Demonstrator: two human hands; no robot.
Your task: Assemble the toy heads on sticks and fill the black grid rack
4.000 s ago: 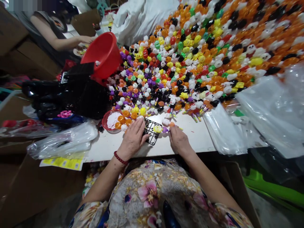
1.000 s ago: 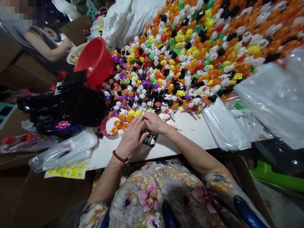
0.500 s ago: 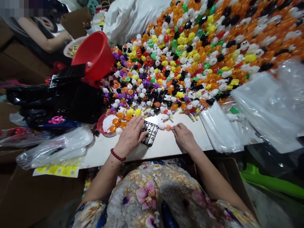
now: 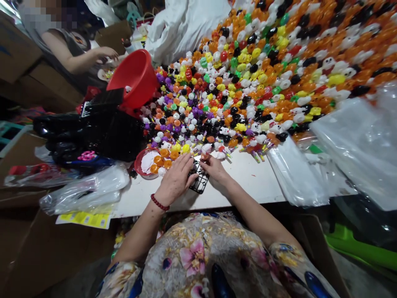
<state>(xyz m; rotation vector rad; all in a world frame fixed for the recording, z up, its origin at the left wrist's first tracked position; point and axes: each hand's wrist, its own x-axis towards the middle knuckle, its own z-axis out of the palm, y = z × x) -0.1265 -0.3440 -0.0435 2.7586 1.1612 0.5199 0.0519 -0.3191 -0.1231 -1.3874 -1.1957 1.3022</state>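
My left hand (image 4: 176,178), with a dark red bead bracelet (image 4: 159,203) at the wrist, grips the left side of a black plastic grid (image 4: 200,182) on the white table. Its thumb lies over the grid and its fingers cover the far left corner. My right hand (image 4: 215,170) is closed in a pinch at the grid's far right side. At its fingertips shows a small toy (image 4: 204,156) with white and orange parts, largely hidden by the fingers. Just beyond both hands lies the edge of a large pile of small colourful plastic toys (image 4: 229,105).
A red basket (image 4: 138,167) with orange and white pieces stands left of my hands. Behind it are black bags (image 4: 114,134) and a red tub (image 4: 136,78). Clear plastic bags (image 4: 294,176) lie at the right. Another person's hand (image 4: 107,53) works at the far left.
My right hand has moved left to the grid with the small white-and-orange toy. My left hand stays on the grid. The view has shifted slightly, and the other person's hand has lifted.
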